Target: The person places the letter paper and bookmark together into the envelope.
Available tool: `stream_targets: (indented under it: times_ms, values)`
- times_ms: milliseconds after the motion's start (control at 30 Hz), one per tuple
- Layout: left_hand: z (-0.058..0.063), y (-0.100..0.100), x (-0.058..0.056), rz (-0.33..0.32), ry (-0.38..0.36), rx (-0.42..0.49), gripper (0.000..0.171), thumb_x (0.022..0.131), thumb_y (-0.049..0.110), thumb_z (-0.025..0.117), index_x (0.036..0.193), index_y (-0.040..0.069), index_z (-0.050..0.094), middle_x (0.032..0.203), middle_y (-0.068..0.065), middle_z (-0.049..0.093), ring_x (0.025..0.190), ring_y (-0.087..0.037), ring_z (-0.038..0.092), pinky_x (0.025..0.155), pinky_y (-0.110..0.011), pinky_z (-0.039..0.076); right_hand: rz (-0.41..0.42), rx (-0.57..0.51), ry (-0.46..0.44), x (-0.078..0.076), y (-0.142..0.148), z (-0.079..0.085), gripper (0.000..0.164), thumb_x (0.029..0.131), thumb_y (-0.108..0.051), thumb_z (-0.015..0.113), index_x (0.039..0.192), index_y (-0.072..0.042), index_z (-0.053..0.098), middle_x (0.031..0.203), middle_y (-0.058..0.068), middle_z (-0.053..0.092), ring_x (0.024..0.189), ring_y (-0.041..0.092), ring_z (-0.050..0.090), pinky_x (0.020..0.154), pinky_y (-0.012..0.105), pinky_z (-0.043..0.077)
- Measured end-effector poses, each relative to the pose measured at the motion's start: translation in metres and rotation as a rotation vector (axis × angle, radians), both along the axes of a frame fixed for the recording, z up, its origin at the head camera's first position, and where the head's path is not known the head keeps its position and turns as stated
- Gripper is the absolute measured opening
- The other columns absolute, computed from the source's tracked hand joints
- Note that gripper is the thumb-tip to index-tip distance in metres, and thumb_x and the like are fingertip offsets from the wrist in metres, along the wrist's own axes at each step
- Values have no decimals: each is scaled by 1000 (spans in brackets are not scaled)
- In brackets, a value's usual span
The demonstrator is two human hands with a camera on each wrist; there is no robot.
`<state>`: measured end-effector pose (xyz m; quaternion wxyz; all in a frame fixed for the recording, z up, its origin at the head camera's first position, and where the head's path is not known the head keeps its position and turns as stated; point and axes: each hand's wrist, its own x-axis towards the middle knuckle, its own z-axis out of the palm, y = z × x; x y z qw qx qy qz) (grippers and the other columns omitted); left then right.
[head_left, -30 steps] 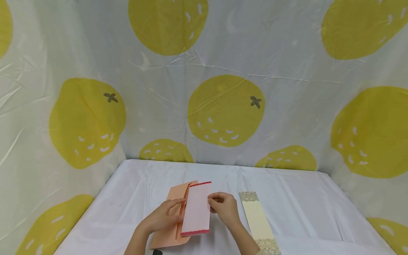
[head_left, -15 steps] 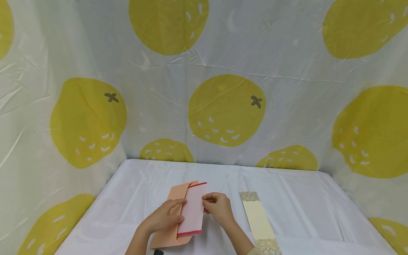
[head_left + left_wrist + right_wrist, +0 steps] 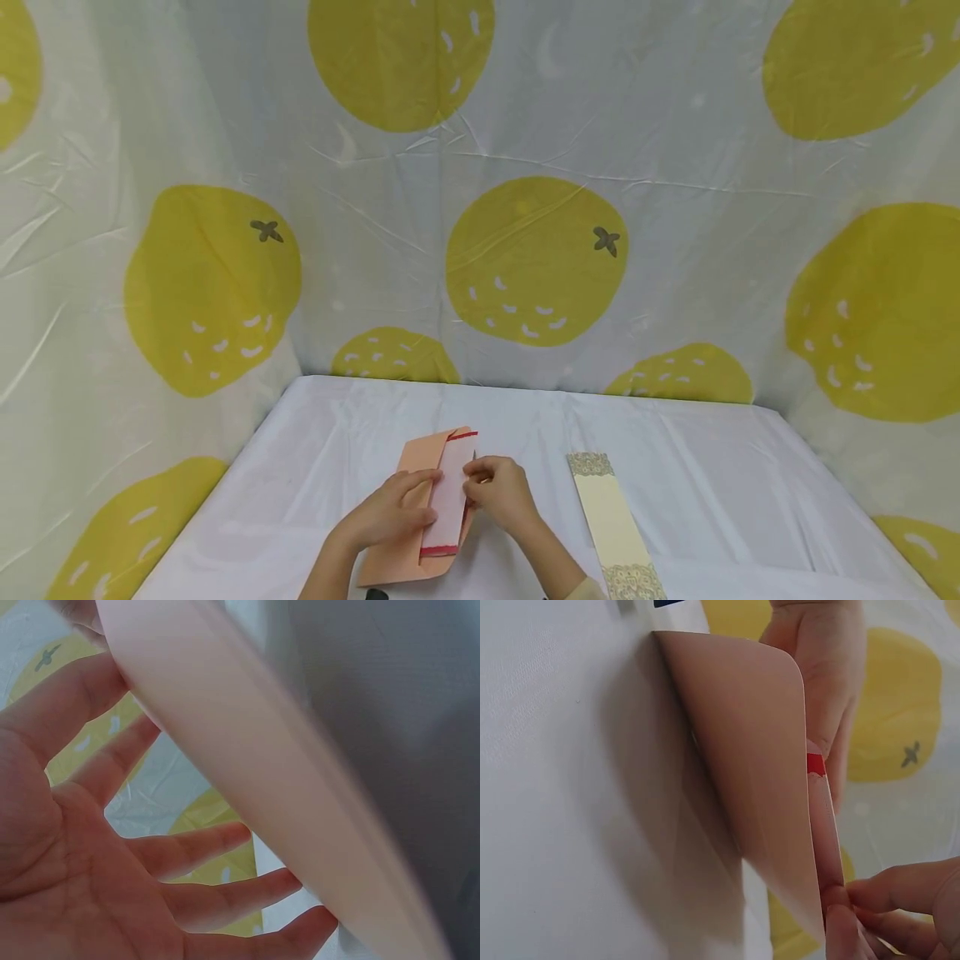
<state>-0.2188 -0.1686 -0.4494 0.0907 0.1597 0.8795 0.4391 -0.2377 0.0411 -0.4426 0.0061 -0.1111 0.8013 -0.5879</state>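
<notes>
Right grip partly hides the pink card.

Card partway inside the envelope, second card lying to their right on the surface, curtain behind and at both sides

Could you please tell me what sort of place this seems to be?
Probably a screened-off work booth, though the wider surroundings are out of view: fruit-print curtains rise behind and on both sides of a white-covered table, where two hands hold an envelope and pink card.
</notes>
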Motion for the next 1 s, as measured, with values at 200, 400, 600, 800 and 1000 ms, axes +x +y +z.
stream_targets:
  times_ms: [200, 400, 600, 800, 1000]
  values:
    - [-1, 0, 0, -7, 17, -5, 54, 86, 26, 71, 137, 17, 57, 136, -17, 50, 126, -39, 43, 96, -60, 36, -6, 33, 25, -1, -6, -1, 17, 77, 9, 66, 93, 7, 69, 72, 3, 61, 60, 11, 59, 53, 27, 54]
    - [-1, 0, 0, -12, 26, -12, 53, 86, 27, 70, 136, 15, 58, 137, -20, 49, 128, -43, 41, 96, -62, 36, -14, 92, 42, -3, -12, -3, 16, 75, 9, 67, 90, 5, 70, 71, 2, 61, 61, 11, 58, 53, 25, 52]
    - [0, 0, 0, -16, 29, -14, 54, 86, 26, 70, 137, 13, 57, 139, -22, 48, 132, -49, 34, 97, -66, 34, -4, 106, 39, -3, -16, -6, 16, 74, 10, 66, 89, 5, 70, 70, 2, 62, 59, 11, 60, 53, 25, 52]
    - [0, -2, 0, -13, 22, -7, 55, 86, 27, 71, 138, 15, 56, 139, -22, 47, 133, -50, 33, 98, -67, 33, 6, 113, 36, -4, -20, -9, 17, 73, 10, 65, 88, 5, 69, 69, 2, 61, 56, 10, 60, 52, 24, 51]
    - [-2, -3, -2, -31, 47, 1, 56, 86, 26, 71, 138, 14, 55, 138, -20, 49, 131, -46, 37, 97, -64, 34, 25, 98, 16, -5, -24, -14, 18, 72, 11, 63, 87, 4, 69, 67, 3, 62, 55, 11, 60, 51, 24, 50]
